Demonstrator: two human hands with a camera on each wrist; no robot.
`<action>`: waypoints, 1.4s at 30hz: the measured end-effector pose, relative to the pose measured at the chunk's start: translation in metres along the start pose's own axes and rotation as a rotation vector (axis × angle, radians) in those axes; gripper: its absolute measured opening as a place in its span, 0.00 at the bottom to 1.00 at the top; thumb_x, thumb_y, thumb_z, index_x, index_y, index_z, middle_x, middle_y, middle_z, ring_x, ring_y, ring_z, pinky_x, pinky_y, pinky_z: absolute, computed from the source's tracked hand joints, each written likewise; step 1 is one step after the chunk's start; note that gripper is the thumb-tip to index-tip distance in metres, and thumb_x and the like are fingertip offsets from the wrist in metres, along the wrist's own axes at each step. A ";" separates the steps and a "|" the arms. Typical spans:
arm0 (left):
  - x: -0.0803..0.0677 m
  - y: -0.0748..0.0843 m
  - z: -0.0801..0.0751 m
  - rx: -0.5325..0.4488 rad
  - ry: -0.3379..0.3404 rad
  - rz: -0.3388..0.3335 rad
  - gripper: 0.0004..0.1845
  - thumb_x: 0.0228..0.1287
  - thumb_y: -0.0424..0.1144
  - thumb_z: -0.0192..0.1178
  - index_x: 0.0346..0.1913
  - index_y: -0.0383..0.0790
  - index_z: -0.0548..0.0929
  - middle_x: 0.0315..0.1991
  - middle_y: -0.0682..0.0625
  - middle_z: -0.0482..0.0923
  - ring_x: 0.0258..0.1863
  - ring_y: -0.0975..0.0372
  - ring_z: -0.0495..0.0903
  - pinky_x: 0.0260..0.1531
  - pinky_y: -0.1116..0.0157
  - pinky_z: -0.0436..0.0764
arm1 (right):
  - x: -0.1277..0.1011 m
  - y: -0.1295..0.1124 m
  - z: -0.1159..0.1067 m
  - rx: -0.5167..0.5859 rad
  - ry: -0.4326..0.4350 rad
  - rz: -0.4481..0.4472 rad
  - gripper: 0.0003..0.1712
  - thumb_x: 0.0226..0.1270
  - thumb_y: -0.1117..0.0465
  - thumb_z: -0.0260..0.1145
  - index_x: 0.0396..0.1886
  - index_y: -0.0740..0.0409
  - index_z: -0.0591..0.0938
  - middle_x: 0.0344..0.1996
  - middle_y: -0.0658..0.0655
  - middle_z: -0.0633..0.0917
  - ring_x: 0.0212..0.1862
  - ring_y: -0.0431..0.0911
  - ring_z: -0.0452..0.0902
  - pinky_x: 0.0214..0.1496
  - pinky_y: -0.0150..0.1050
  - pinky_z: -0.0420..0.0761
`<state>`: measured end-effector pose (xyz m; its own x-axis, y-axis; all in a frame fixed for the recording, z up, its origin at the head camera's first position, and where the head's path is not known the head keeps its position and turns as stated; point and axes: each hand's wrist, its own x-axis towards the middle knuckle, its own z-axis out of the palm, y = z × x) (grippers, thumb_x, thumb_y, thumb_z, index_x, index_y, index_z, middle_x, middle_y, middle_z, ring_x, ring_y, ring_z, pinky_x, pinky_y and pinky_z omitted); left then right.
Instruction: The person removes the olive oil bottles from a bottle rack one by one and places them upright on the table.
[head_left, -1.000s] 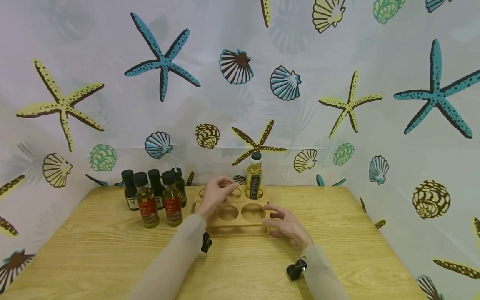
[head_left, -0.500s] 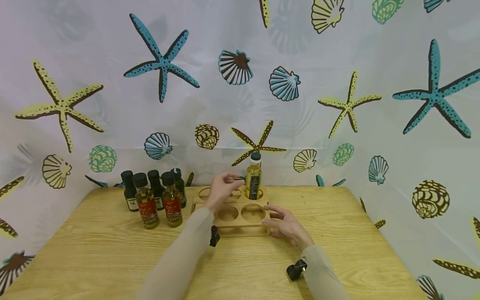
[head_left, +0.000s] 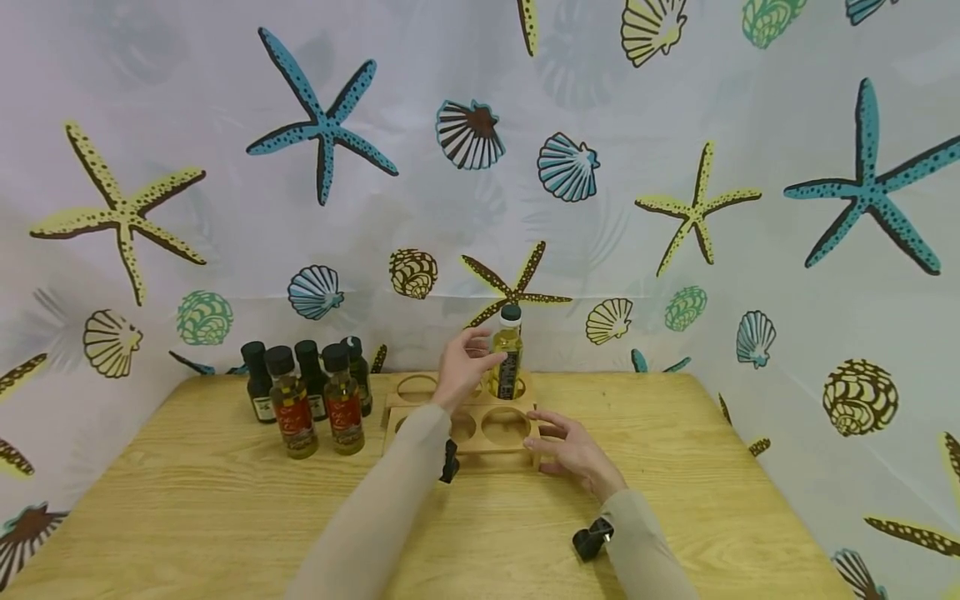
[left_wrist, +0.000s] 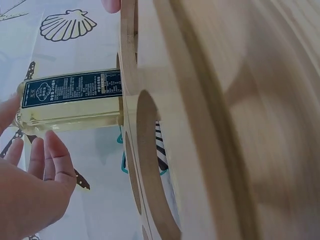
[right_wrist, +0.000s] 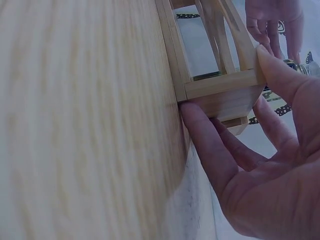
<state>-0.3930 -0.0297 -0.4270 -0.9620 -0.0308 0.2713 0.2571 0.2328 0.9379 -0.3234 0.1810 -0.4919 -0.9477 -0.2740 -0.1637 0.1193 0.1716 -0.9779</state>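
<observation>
Head view: left hand (head_left: 461,373) raised beside yellow oil bottle (head_left: 507,354), fingers spread, nearing bottle's side, contact unclear. Bottle upright in rear right hole of wooden rack (head_left: 480,446) at table (head_left: 187,500) centre. Right hand (head_left: 573,454) at rack's 4 o'clock corner, thumb and fingers pressed against corner post, steadying it. Left wrist view: relaxed fingers (left_wrist: 47,160) just short of bottle. Five dark-capped bottles (head_left: 311,400) clustered at rack's 9 o'clock.

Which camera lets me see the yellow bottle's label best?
The left wrist view: the yellow bottle fills it, its dark label large. The head view shows it small, standing in the wooden rack; the right wrist view shows barely any.
</observation>
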 end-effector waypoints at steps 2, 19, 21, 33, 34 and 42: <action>0.002 0.002 0.002 0.001 -0.014 0.014 0.28 0.60 0.38 0.70 0.63 0.41 0.76 0.56 0.40 0.77 0.55 0.48 0.77 0.53 0.51 0.79 | 0.000 0.000 0.000 0.000 -0.001 -0.005 0.36 0.61 0.52 0.73 0.69 0.45 0.73 0.71 0.68 0.64 0.67 0.62 0.69 0.51 0.50 0.84; 0.010 -0.002 0.010 0.074 -0.059 0.047 0.31 0.60 0.36 0.70 0.67 0.46 0.75 0.66 0.44 0.73 0.65 0.48 0.72 0.61 0.46 0.75 | 0.001 0.002 0.001 0.015 -0.011 -0.001 0.36 0.60 0.51 0.73 0.68 0.44 0.74 0.72 0.67 0.63 0.67 0.62 0.68 0.51 0.50 0.84; 0.010 -0.002 0.010 0.071 -0.061 0.045 0.31 0.60 0.36 0.69 0.67 0.46 0.74 0.67 0.44 0.72 0.66 0.48 0.71 0.61 0.46 0.74 | 0.001 0.002 0.001 0.011 -0.010 -0.005 0.35 0.61 0.52 0.73 0.68 0.44 0.74 0.71 0.68 0.64 0.67 0.62 0.69 0.50 0.50 0.84; 0.006 -0.001 0.011 0.052 -0.089 0.079 0.31 0.62 0.34 0.68 0.68 0.49 0.73 0.66 0.44 0.72 0.61 0.47 0.74 0.56 0.46 0.78 | -0.001 -0.002 0.001 0.002 0.001 -0.006 0.35 0.63 0.55 0.71 0.70 0.46 0.73 0.71 0.69 0.63 0.65 0.62 0.71 0.50 0.52 0.84; 0.006 -0.001 0.010 0.050 -0.093 0.083 0.31 0.62 0.34 0.68 0.68 0.49 0.73 0.66 0.44 0.72 0.62 0.47 0.74 0.56 0.46 0.78 | -0.001 -0.002 0.001 0.001 0.002 -0.006 0.35 0.63 0.55 0.71 0.69 0.46 0.73 0.71 0.69 0.63 0.65 0.62 0.72 0.50 0.52 0.84; 0.004 -0.003 0.005 0.020 -0.084 0.123 0.31 0.62 0.34 0.68 0.68 0.52 0.74 0.65 0.47 0.74 0.64 0.47 0.72 0.59 0.46 0.76 | 0.002 -0.001 -0.001 -0.004 -0.001 -0.001 0.35 0.62 0.53 0.72 0.69 0.46 0.73 0.71 0.69 0.64 0.64 0.60 0.73 0.49 0.49 0.85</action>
<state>-0.3984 -0.0259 -0.4301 -0.9278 0.0803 0.3644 0.3726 0.2487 0.8940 -0.3253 0.1812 -0.4908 -0.9475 -0.2751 -0.1630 0.1173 0.1750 -0.9775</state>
